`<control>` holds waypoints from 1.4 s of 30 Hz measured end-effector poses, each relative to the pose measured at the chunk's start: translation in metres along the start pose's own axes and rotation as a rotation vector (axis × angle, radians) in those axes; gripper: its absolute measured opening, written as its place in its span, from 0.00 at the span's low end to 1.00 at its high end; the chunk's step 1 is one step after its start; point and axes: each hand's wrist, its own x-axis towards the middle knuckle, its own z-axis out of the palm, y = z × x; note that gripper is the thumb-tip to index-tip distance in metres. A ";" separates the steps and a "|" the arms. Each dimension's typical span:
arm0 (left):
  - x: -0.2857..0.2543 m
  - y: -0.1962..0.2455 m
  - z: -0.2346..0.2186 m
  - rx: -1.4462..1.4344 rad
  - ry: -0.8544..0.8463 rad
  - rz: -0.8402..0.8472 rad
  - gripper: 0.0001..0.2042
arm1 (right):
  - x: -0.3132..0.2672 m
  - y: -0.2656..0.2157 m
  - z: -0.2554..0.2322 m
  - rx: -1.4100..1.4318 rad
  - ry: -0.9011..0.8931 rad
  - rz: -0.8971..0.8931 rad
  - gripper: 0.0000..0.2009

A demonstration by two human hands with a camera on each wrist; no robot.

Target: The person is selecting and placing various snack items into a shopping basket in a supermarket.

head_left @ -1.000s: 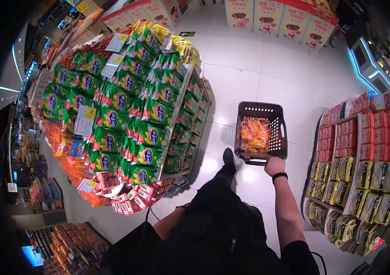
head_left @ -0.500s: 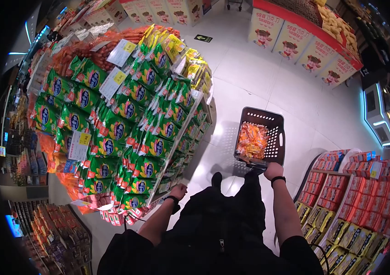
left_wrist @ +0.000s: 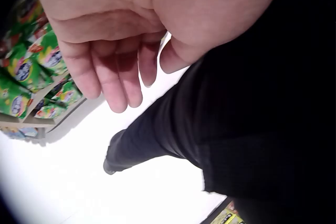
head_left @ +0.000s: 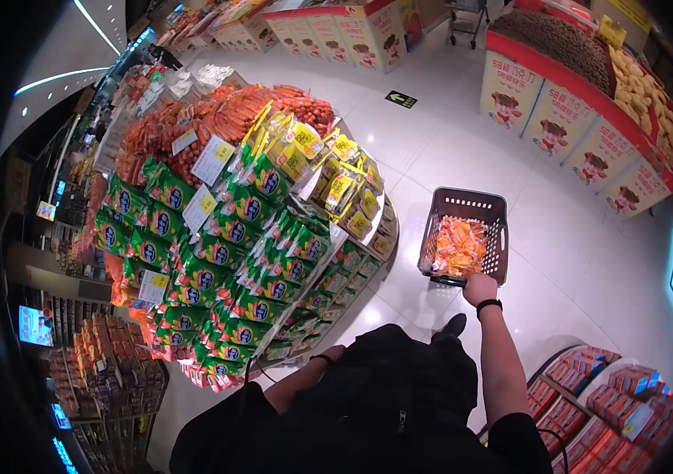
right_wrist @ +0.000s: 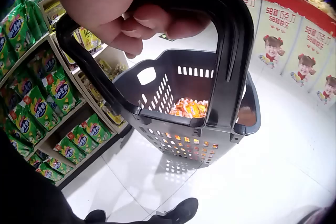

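Head view: right hand [head_left: 479, 287] is clamped on the handle of a dark plastic shopping basket [head_left: 497, 237], which hangs over the white tiled floor [head_left: 573, 237] ahead and to the right of the person. Orange snack packets [head_left: 456, 246] lie loose in its bottom. To the left stands a tiered display stand [head_left: 376, 229] stacked with green packets [head_left: 233, 237], with yellow ones higher up. Red-fronted bins [head_left: 558, 126] line the far right. The left hand itself is hidden against the dark clothing in this view; only its wrist shows.

Left wrist view: left hand [left_wrist: 131, 35] hangs beside the dark trouser leg [left_wrist: 157, 134], fingers [left_wrist: 113, 85] loosely curled and apart, holding nothing. Green packets show on shelves at the left edge.

Right wrist view: fingers [right_wrist: 152, 24] of the right hand wrap fully round the top bar of the handle [right_wrist: 220, 40], thumb side over it, a closed and secure hold. The basket [right_wrist: 194, 129] hangs below, tilted slightly, its perforated walls and side cut-outs visible, the packets [right_wrist: 189, 107] in the bottom.

Assessment: basket judged rigid moulded plastic, unlikely to flex or slip. The load looks light, being soft film packets that would shift and rustle rather than break. The proper hold is the centre of the handle bar, as now taken; an off-centre grip would probably tip the basket. The side cut-outs offer a second hold.
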 end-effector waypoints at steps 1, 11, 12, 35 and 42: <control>0.015 0.034 -0.002 -0.007 0.051 0.009 0.23 | 0.023 0.012 -0.011 -0.023 -0.003 -0.035 0.12; 0.075 0.140 0.005 -0.461 0.159 -0.129 0.23 | 0.237 0.073 -0.139 -0.118 -0.067 -0.266 0.13; 0.077 0.154 0.010 -0.473 0.141 -0.149 0.23 | 0.263 0.075 -0.144 -0.148 -0.076 -0.308 0.13; 0.292 0.442 -0.293 -0.739 0.354 -0.291 0.26 | 0.786 -0.079 -0.314 -0.240 -0.170 -0.644 0.10; 0.384 0.557 -0.321 -0.908 0.579 -0.335 0.26 | 0.932 -0.141 -0.334 -0.212 -0.267 -0.841 0.10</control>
